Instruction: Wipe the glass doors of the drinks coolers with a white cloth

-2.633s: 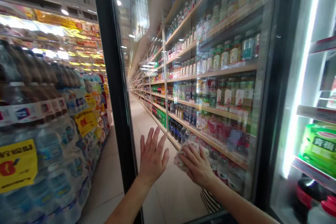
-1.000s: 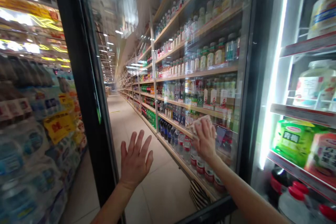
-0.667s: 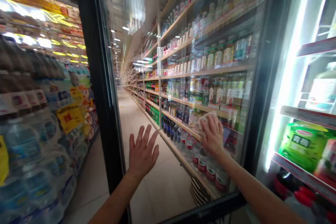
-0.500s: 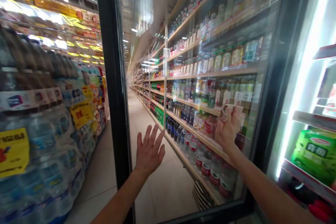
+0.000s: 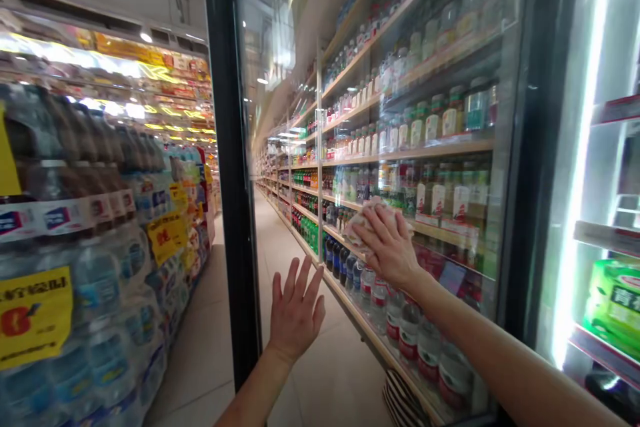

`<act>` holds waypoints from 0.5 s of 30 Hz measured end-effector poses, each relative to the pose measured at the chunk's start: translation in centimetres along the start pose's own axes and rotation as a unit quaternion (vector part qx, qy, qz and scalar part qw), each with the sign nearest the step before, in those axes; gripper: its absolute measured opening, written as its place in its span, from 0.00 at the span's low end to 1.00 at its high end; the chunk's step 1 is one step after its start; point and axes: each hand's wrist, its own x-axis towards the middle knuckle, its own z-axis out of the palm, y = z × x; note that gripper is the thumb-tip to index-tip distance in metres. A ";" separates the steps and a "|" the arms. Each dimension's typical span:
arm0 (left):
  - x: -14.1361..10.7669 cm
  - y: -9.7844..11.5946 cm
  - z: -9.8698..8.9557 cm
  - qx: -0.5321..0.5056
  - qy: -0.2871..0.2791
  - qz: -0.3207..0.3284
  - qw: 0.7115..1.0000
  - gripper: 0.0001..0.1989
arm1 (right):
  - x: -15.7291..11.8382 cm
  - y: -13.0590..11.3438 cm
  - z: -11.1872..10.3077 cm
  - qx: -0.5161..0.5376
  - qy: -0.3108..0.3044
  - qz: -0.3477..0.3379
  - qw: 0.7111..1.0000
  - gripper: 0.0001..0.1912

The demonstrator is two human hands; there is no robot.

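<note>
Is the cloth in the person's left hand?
No, the cloth is under the right hand, while the left hand is separate from it, fingers spread.

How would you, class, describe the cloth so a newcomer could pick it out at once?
Find the tall, black-framed glass door mid-view. Before it, go to the bare right hand, higher in view than the bare left hand. Under it is a crumpled, off-white fabric cloth, set apart from the clear, red-labelled bottles seen through the door by its soft, bunched shape.
</note>
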 end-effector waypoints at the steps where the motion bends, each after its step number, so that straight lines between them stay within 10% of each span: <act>1: 0.0 0.0 0.0 -0.001 0.001 0.001 1.000 0.26 | 0.1 0.1 0.0 -0.004 0.005 0.006 1.000 0.31; 5: -0.2 0.1 0.0 -0.001 0.005 0.005 1.000 0.26 | 1.4 1.6 0.4 -0.055 0.142 0.240 0.959 0.31; 11: 1.0 -0.2 -1.6 -0.001 0.003 0.026 1.000 0.25 | 4.5 3.3 0.1 -0.018 0.065 0.050 0.996 0.28; 15: 5.9 -0.6 -3.1 0.021 0.036 0.034 0.999 0.23 | 7.1 4.3 -0.1 -0.037 0.167 0.292 0.941 0.28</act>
